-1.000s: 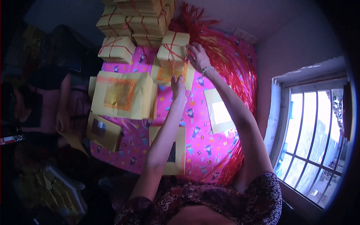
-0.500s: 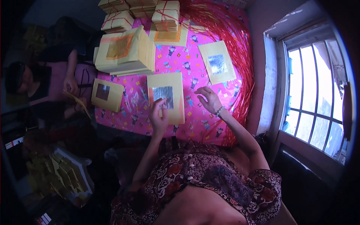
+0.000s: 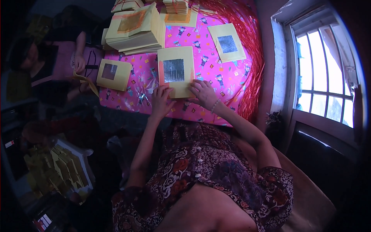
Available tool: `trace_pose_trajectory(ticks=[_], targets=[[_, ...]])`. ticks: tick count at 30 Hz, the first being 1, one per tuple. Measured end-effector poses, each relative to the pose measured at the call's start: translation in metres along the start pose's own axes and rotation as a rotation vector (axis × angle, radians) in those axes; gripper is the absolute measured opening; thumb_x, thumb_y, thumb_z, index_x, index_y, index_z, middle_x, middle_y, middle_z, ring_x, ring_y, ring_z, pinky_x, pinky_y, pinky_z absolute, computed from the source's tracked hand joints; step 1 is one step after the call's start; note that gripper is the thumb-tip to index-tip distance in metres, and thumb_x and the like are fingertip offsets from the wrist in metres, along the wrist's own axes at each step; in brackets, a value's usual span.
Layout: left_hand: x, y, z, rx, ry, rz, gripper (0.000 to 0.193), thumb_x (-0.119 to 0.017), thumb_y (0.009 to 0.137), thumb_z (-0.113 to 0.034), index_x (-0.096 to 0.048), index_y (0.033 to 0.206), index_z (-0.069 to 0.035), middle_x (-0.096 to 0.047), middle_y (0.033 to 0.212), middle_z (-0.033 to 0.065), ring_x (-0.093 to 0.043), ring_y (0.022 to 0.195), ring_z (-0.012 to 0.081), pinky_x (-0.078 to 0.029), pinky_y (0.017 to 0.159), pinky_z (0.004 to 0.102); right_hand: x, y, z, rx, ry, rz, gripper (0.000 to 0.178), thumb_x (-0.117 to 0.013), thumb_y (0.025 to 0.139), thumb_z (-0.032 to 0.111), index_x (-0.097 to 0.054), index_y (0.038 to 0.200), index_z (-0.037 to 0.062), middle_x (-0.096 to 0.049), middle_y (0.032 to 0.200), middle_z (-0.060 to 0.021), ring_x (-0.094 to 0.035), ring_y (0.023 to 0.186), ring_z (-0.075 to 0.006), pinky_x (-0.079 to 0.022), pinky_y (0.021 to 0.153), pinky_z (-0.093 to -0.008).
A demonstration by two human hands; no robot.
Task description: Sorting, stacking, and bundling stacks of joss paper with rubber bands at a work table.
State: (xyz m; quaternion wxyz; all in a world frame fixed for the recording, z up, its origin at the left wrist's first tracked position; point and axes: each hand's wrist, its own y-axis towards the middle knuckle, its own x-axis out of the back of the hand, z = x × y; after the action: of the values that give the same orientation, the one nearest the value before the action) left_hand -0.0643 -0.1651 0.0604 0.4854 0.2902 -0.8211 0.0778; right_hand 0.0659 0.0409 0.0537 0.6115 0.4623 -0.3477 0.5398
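Note:
In front of me on the pink table cover lies a yellow joss paper stack [image 3: 177,88], with a silver foil square on its top sheet and an orange band along its left side. My left hand [image 3: 160,101] touches its lower left corner, fingers outstretched and thumb apart. At its lower right edge rests my right hand [image 3: 203,92], wearing a beaded bracelet, with the fingers spread. Neither hand grasps anything. To the right lies another silver-squared yellow paper [image 3: 232,54], slightly tilted. A smaller foil-squared stack [image 3: 123,77] sits to the left.
A tall pile of yellow paper [image 3: 148,33] stands at the back left, beside tied bundles [image 3: 176,7]. Red plastic strands [image 3: 253,77] run along the table's right side. At the left, a person [image 3: 71,58] holds folded yellow paper. A barred window [image 3: 324,77] is on the right.
Both hands have come down onto the lower edges of the middle stack; before, my left was raised over it and my right was held to its right. The whole view has shifted.

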Motion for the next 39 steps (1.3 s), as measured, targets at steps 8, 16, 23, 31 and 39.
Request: trace_pose_trajectory(ticks=[8, 16, 23, 31, 39], targets=[[0.001, 0.005, 0.031, -0.1, -0.107, 0.002, 0.058, -0.079, 0.064, -0.011, -0.055, 0.117, -0.013, -0.047, 0.12, 0.0091, -0.044, 0.113, 0.0322, -0.039, 0.097, 0.0436, -0.006, -0.002, 0.003, -0.093, 0.082, 0.003, 0.043, -0.071, 0.076, 0.026, -0.056, 0.112, 0.0097, -0.054, 0.117, -0.0057, -0.047, 0.12, -0.0245, -0.043, 0.095, -0.0385], [0.004, 0.009, 0.043, -0.207, -0.2, 0.03, 0.039, -0.078, 0.066, -0.013, -0.062, 0.101, -0.009, -0.056, 0.105, 0.0052, -0.052, 0.102, 0.0269, -0.046, 0.088, 0.0381, -0.002, 0.001, 0.002, -0.099, 0.135, -0.012, 0.026, -0.068, 0.079, 0.023, -0.061, 0.098, 0.0084, -0.059, 0.113, -0.007, -0.052, 0.117, -0.0249, -0.048, 0.092, -0.0356], [0.01, 0.009, 0.05, -0.224, -0.258, 0.053, 0.03, -0.078, 0.069, -0.013, -0.064, 0.095, -0.007, -0.063, 0.106, 0.0076, -0.055, 0.102, 0.0268, -0.045, 0.089, 0.0369, 0.001, 0.011, 0.002, -0.13, 0.111, -0.015, 0.019, -0.065, 0.083, 0.023, -0.062, 0.09, 0.0059, -0.063, 0.103, -0.0087, -0.059, 0.104, -0.0273, -0.051, 0.085, -0.0366], [0.017, 0.014, 0.053, -0.134, -0.38, 0.131, 0.016, -0.069, 0.078, -0.012, -0.069, 0.093, -0.006, -0.067, 0.103, 0.009, -0.058, 0.1, 0.0258, -0.046, 0.088, 0.0364, 0.003, 0.018, -0.005, -0.231, 0.3, -0.06, 0.022, -0.068, 0.081, 0.025, -0.061, 0.079, 0.0034, -0.064, 0.087, -0.0121, -0.061, 0.088, -0.03, -0.049, 0.076, -0.0404], [0.016, 0.02, 0.062, -0.078, -0.413, 0.204, 0.014, -0.064, 0.084, -0.011, -0.07, 0.095, -0.005, -0.068, 0.104, 0.0095, -0.061, 0.099, 0.0229, -0.047, 0.088, 0.0333, -0.001, 0.018, -0.009, -0.212, 0.353, -0.088, 0.024, -0.069, 0.08, 0.024, -0.062, 0.072, 0.0018, -0.064, 0.087, -0.0119, -0.061, 0.088, -0.0299, -0.049, 0.077, -0.0407]])
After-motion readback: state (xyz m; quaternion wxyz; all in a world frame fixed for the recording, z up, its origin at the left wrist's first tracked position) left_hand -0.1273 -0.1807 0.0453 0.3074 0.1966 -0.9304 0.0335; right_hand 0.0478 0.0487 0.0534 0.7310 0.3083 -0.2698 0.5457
